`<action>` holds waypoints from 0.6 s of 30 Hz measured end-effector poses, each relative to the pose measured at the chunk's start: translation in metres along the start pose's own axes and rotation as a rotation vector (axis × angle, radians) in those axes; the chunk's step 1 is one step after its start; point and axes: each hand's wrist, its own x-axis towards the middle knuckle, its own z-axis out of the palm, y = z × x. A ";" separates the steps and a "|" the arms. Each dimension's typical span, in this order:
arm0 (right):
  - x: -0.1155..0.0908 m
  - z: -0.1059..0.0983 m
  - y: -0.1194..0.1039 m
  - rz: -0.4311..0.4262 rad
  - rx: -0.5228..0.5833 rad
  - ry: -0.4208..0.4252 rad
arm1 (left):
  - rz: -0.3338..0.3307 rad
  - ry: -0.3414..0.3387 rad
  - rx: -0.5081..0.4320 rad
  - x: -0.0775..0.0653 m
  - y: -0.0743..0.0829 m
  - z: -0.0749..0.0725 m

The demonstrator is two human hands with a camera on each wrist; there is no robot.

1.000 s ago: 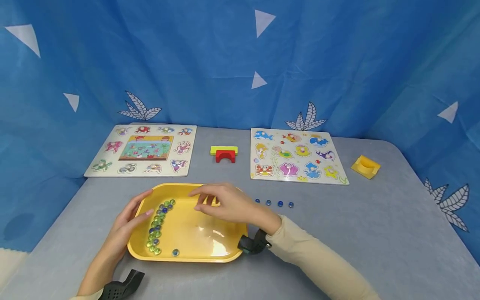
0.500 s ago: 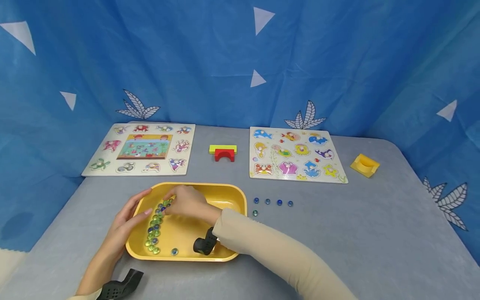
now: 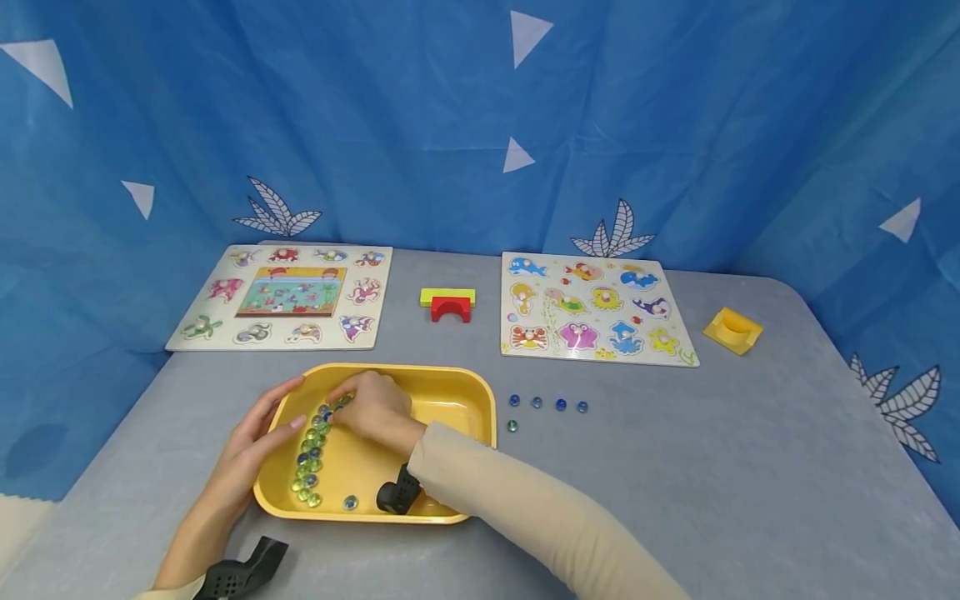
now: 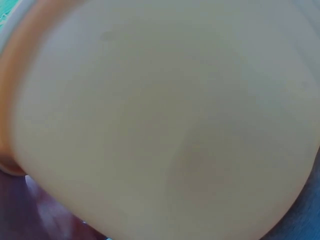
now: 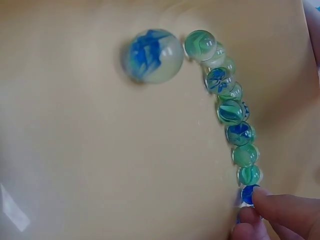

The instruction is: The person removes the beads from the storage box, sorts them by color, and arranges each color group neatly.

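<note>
A yellow tray [image 3: 457,421] holds glass marbles [image 3: 311,467], mostly green with some blue, strung along its left side. My left hand [image 3: 243,450] holds the tray's left rim, thumb over the inside and fingers along the outside. Reaching into the tray, my right hand [image 3: 375,408] has its fingertips on a dark blue marble [image 5: 249,194] at the upper end of the string. In the right wrist view, thumb and fingers pinch at that marble and partly cover it. One blue-and-clear marble [image 3: 350,502] lies apart near the front wall. A pale blurred surface fills most of the left wrist view.
Right of the tray, several marbles [image 3: 561,405] form a row on the grey table [image 3: 675,483], with a greenish one [image 3: 512,426] in front. Behind are two sea-animal puzzle boards [image 3: 360,333] [image 3: 600,354], red [image 3: 451,307] and lime [image 3: 447,294] blocks, and a yellow block [image 3: 733,331].
My right hand has moved left from above the tray's middle down to the marble string. A greenish marble now shows on the table below the row. My left hand stays at the rim.
</note>
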 end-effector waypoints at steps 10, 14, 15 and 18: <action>0.001 0.002 0.003 -0.026 0.024 0.002 | -0.031 0.001 0.005 -0.001 0.002 -0.001; 0.001 0.002 0.003 -0.023 0.016 0.000 | -0.024 -0.003 0.004 -0.001 0.003 0.000; 0.001 0.002 0.003 -0.023 0.013 -0.002 | -0.023 -0.003 0.003 -0.001 0.003 0.000; 0.001 0.002 0.003 -0.028 0.005 -0.007 | -0.024 -0.002 0.007 -0.001 0.002 0.000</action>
